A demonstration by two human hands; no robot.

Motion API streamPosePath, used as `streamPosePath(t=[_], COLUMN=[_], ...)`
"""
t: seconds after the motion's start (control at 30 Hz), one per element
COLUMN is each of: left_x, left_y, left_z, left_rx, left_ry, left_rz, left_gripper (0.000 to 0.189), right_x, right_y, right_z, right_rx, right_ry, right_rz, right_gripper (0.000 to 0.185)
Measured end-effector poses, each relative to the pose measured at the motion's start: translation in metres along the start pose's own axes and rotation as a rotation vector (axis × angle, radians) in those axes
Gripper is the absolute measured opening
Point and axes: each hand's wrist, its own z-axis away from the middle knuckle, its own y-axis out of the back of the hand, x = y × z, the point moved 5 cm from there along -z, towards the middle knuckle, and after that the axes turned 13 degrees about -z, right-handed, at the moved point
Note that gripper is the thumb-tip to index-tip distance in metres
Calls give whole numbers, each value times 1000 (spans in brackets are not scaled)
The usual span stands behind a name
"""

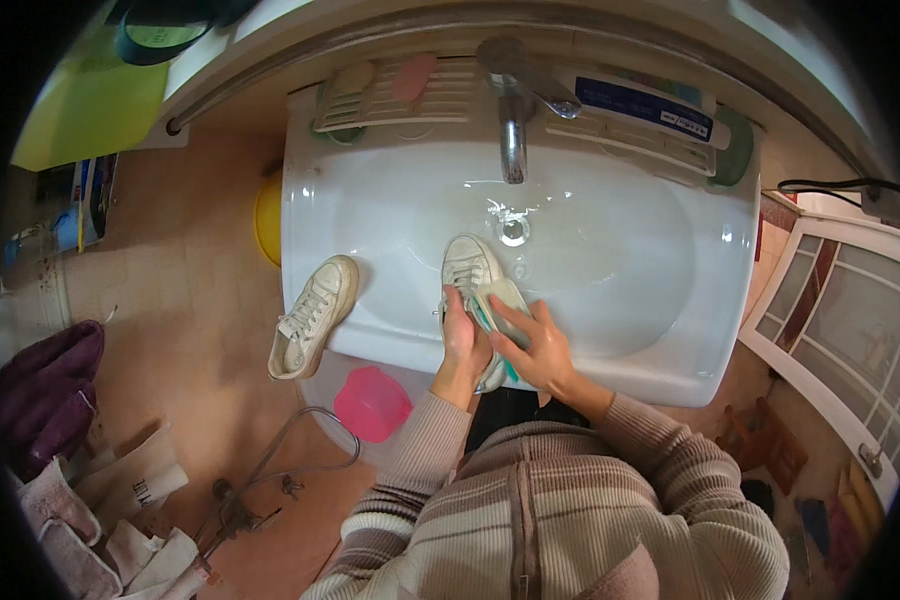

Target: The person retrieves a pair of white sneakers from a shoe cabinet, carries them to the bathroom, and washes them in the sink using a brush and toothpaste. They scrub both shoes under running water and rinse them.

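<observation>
A white lace-up sneaker (468, 259) lies in the white washbasin (615, 225), its toe towards the drain. My left hand (461, 330) is at its opening, fingers partly hidden inside, holding it. My right hand (536, 345) grips a scrubbing brush (511, 311) with a pale back and turquoise bristles, held against the right side of the sneaker. The brush hides part of that side. The other white sneaker (315, 315) rests on the basin's left front edge, toe pointing up and right, away from both hands.
A chrome faucet (513, 142) stands behind the drain. Soap bars (414, 77) lie on the left ledge, and a toothpaste box (645, 109) on the right one. Below the basin's front edge is a pink plastic scoop (373, 403). A shower hose (270, 450) hangs at lower left.
</observation>
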Motion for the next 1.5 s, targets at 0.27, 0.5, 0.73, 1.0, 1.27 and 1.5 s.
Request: streamPosePath(t=[0.27, 0.5, 0.73, 1.0, 1.27, 1.5], left_x=[2, 0, 7, 5, 4, 11], left_y=[2, -3, -5, 9, 13, -2], left_z=[1, -4, -8, -10, 9, 11], left_rx=[-21, 70, 34, 117, 53, -19], left_ry=[-12, -64, -113, -106, -199, -107], left_rz=[19, 11, -28, -11, 141, 86], left_gripper=[52, 51, 53, 56, 57, 58], right_x=[-7, -1, 6, 11, -6, -2], right_y=[-1, -8, 22, -10, -21, 9], right_z=[-8, -74, -22, -84, -46, -36], right_rx=[-25, 58, -87, 69, -8, -154], right_ry=[5, 25, 176, 218, 292, 279], right_rz=[69, 152, 71, 223, 188, 313], right_gripper=[47, 48, 47, 46, 42, 42])
